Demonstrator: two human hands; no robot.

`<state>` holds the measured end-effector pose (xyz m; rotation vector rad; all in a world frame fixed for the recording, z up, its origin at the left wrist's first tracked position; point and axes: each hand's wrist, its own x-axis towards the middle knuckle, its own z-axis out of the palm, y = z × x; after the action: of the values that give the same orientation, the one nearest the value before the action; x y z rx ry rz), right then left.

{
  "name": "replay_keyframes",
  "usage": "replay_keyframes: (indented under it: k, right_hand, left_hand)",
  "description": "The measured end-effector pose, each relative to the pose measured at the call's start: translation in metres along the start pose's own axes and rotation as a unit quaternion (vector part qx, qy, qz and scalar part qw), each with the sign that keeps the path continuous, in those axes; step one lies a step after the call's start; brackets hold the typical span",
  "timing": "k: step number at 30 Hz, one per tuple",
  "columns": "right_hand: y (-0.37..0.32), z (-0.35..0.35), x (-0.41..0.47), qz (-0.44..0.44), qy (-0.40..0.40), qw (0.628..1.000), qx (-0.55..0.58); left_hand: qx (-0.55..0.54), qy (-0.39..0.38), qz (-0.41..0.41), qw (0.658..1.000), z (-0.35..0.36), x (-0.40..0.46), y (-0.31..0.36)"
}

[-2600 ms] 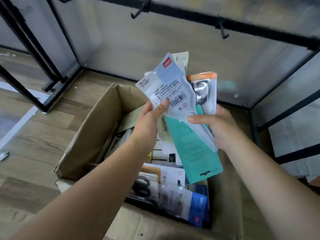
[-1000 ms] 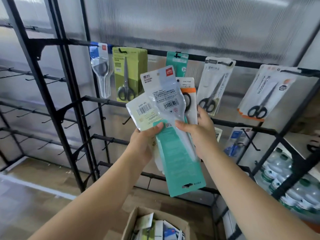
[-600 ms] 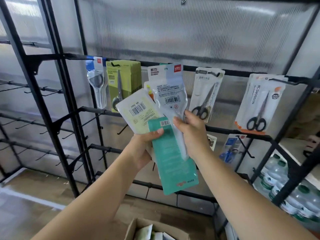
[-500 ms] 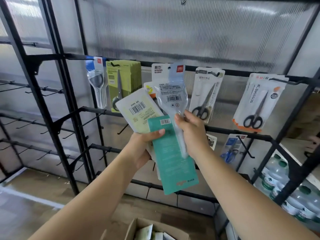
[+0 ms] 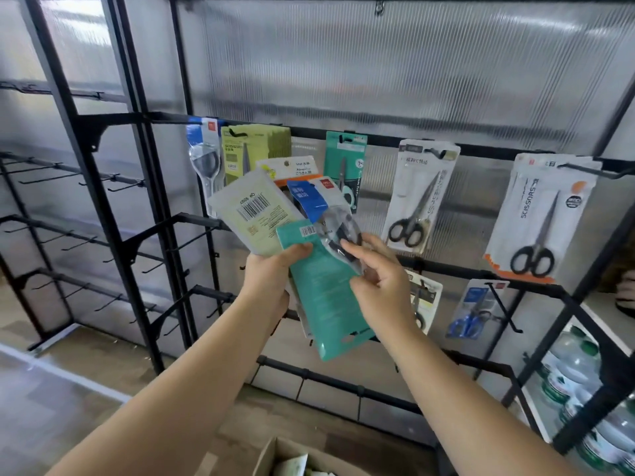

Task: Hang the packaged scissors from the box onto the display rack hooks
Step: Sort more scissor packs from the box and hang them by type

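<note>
Right now the fan of scissor packs (image 5: 302, 242) sits in front of the display rack (image 5: 429, 146), mid-height, held off the hooks. Left hand (image 5: 271, 273) grips the bundle from below, thumb curled over the teal pack (image 5: 326, 297). Right hand (image 5: 381, 283) pinches the clear blister pack with the blue header (image 5: 319, 204), thumb and forefinger closed on its lower edge near the black handles.

Step in hand, as I read it: pull that one pack free and hang it. To do it well: keep the left grip firm so the others don't slide out, draw the blister pack upward, turn its hang hole to the top, then thread it onto a hook carrying the matching product. A blue-header pack (image 5: 202, 156) already hangs at the far left of the top rail; probably the match.

Readable writing: "SCISSORS" vertically on the white-and-orange pack (image 5: 539, 214) at right; "SCISSORS", partly legible, on the green pack (image 5: 254, 149); barcode on the pale yellow pack (image 5: 254, 211) in hand; a red square logo on the blue headers, brand unreadable. Chinese text elsewhere too small to read.

Box (image 5: 292, 458) stands at the bottom edge. Bottled water (image 5: 584, 400) sits lower right.
</note>
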<state>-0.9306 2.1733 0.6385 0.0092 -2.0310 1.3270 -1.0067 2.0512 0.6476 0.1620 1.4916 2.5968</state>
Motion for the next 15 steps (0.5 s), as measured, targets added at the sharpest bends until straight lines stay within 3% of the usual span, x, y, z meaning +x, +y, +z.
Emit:
replay_keyframes:
  k: [5, 10, 15]
  right_hand:
    - [0.003, 0.008, 0.011, 0.03, 0.033, 0.999, 0.031]
    - [0.013, 0.026, 0.03, 0.163, -0.027, 0.985, 0.054]
    - [0.022, 0.071, 0.056, 0.129, -0.076, 0.985, 0.081]
  left_hand:
    - [-0.006, 0.015, 0.0, 1.0, -0.01, 0.006, -0.011]
    - [-0.02, 0.057, 0.014, 0.998, -0.037, 0.027, -0.006]
    - [-0.023, 0.067, 0.043, 0.997, -0.092, 0.066, 0.013]
